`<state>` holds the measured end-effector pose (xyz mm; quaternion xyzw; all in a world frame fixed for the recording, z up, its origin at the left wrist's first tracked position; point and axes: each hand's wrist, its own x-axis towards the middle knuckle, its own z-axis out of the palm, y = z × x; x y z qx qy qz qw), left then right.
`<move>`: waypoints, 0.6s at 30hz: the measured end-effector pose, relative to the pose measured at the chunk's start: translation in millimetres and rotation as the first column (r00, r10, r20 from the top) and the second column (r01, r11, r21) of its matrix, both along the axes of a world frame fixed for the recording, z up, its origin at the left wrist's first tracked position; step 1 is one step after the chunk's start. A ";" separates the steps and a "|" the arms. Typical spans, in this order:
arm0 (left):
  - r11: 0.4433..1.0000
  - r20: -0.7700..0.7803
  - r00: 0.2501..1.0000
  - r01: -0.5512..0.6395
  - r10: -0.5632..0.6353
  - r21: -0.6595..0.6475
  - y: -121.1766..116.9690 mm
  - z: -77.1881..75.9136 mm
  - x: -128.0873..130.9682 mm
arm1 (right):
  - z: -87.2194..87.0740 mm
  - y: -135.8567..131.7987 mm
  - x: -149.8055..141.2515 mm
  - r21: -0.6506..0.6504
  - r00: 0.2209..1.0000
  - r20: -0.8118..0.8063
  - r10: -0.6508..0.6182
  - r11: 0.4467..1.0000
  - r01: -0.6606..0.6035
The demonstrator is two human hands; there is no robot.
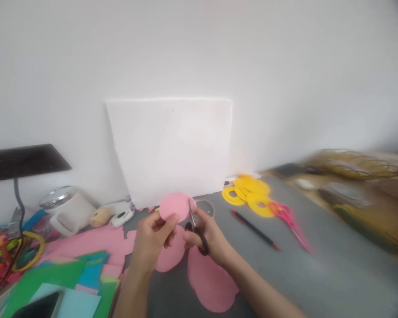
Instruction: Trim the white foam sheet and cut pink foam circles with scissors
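My left hand [155, 236] pinches a round pink paper disc [174, 206] by its lower edge, holding it above the grey table [331, 282]. In my right hand [208, 232] is a small pair of dark-handled scissors [204, 243], with thumb and fingers at the loops. Their blades point up at the right edge of the disc; whether they are apart is too blurred to tell. Beneath my hands lie more pink paper discs [214, 285], some overlapping. A clear ring-shaped object [207, 207], perhaps tape, sits just behind my right hand.
Yellow paper rings [260, 203], pink scissors [292, 225] and a black pencil [257, 230] lie right. A white board [172, 150] leans on the wall. Leftward are a white mug [69, 212], coloured paper sheets [53, 276], a phone [40, 307] and pink paper scraps [86, 243].
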<state>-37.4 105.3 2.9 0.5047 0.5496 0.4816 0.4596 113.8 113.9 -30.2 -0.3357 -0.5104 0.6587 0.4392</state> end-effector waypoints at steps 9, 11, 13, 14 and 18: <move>0.998 0.055 0.997 0.060 -0.059 -0.021 0.4 -4.7 6.0 | -9.7 0.1 -2.9 0.027 0.997 -0.058 0.041 0.999 -0.039; 0.996 0.036 0.997 0.075 -0.073 -0.039 0.1 -5.8 8.8 | -10.3 -0.3 -4.5 0.042 0.993 -0.098 0.071 0.997 -0.067; 0.998 0.011 0.998 0.058 -0.058 -0.035 0.0 -6.7 10.1 | -9.8 -1.1 -5.6 0.049 0.989 -0.121 0.090 0.995 -0.085; 0.999 -0.008 0.999 0.036 -0.036 -0.033 0.0 -6.9 10.0 | -9.6 -1.4 -5.9 0.051 0.987 -0.127 0.097 0.995 -0.091; 0.999 -0.085 0.996 -0.015 0.011 -0.052 0.3 -5.7 6.0 | -10.4 -1.4 -4.9 0.054 0.988 -0.120 0.095 0.995 -0.089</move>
